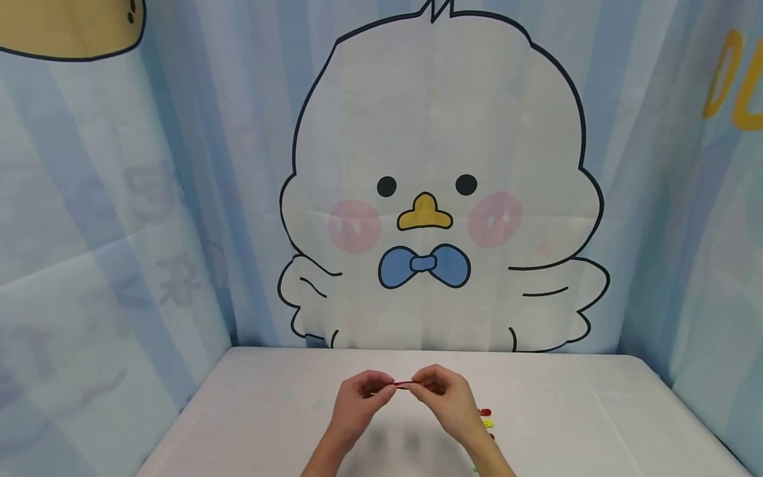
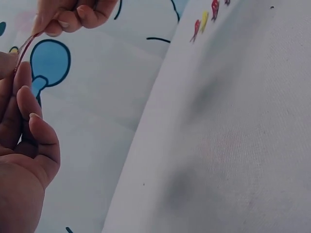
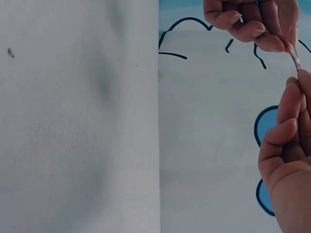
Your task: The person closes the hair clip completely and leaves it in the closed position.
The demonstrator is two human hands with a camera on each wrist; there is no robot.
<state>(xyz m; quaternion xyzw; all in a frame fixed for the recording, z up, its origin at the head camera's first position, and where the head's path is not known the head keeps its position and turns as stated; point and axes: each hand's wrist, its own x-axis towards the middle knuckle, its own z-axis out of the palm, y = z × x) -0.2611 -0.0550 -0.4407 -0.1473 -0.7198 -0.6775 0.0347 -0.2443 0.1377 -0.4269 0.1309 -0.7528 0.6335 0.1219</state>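
A thin, shiny red strip with a clear-looking edge (image 1: 403, 385) is stretched between both hands, above the table. My left hand (image 1: 356, 407) pinches one end between thumb and fingertips, and my right hand (image 1: 448, 403) pinches the other end the same way. The left wrist view shows the strip (image 2: 25, 52) slanting between the fingertips; its exact kind cannot be told. Beside the right wrist, small twisted pieces lie in a row on the table, among them a red piece (image 2: 196, 29) and a yellow piece (image 2: 204, 20). The right forearm hides part of that row in the head view.
The white-covered table (image 1: 572, 411) spreads under the hands, its far edge meeting a blue-and-white striped curtain (image 1: 256, 199) printed with a white cartoon bird. More curtain (image 1: 89, 298) closes off both sides. A tiny dark speck (image 3: 10, 52) lies on the cloth.
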